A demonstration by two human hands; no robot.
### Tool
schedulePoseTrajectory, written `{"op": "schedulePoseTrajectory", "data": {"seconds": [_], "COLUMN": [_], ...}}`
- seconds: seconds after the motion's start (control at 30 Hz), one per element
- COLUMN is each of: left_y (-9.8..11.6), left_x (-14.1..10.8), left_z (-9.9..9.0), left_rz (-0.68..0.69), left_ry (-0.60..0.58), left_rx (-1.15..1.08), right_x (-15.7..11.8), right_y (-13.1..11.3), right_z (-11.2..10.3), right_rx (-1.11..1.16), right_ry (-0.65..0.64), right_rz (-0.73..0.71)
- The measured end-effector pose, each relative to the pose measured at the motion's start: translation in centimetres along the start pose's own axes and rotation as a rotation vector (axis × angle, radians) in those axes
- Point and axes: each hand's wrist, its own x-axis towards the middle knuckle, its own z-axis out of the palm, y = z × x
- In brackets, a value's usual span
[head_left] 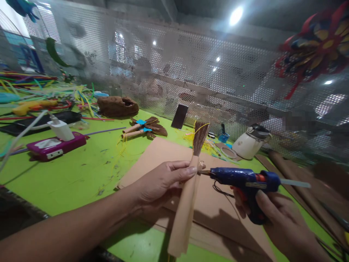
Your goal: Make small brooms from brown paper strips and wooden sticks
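My left hand (166,182) pinches a rolled brown paper tube (184,218) between thumb and fingers. From the tube's upper end sticks a pleated dark brown paper bundle (201,136), with yellow string around it. My right hand (268,211) is wrapped round the handle of a blue hot glue gun (237,177), a clear glue stick (296,183) jutting from its back. The gun's nozzle is at the tube's edge, close to my left thumb; I cannot tell if it touches. Beneath both hands lie brown paper sheets (152,160).
Two finished-looking brown paper pieces with blue ties (141,127) lie at the back. A purple power strip (56,145) with a white plug sits left. Beyond are a brown pouch (117,106), a phone (179,116), a white kettle-like container (251,142) and a perforated metal screen (169,72).
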Motion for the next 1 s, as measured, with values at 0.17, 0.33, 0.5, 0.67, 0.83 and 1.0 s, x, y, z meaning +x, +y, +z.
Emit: {"op": "schedulePoseTrajectory", "data": {"seconds": [0.17, 0.33, 0.5, 0.67, 0.83, 1.0], "left_y": [-0.2, -0.4, -0.4, -0.4, -0.2, -0.1], "left_x": [0.1, 0.3, 0.3, 0.3, 0.4, 0.4], "left_z": [-0.3, -0.6, -0.6, -0.5, -0.7, -0.6], "left_rz": [0.008, 0.002, -0.004, 0.002, -0.004, 0.018], "left_ry": [-0.005, -0.035, -0.027, 0.012, 0.032, 0.052], "left_rx": [0.014, 0.037, 0.035, 0.005, 0.016, -0.003], "right_x": [0.1, 0.2, 0.2, -0.1, -0.5, -0.6], "right_y": [-0.2, -0.4, 0.0, -0.1, -0.3, 0.0], "right_z": [-0.1, 0.4, 0.2, 0.0, -0.1, -0.7], "right_rx": [0.002, -0.011, -0.01, -0.063, -0.183, -0.293], "right_ry": [-0.028, 0.048, 0.065, 0.026, 0.014, -0.098], "right_rz": [-0.015, -0.039, -0.01, -0.007, 0.022, 0.018]}}
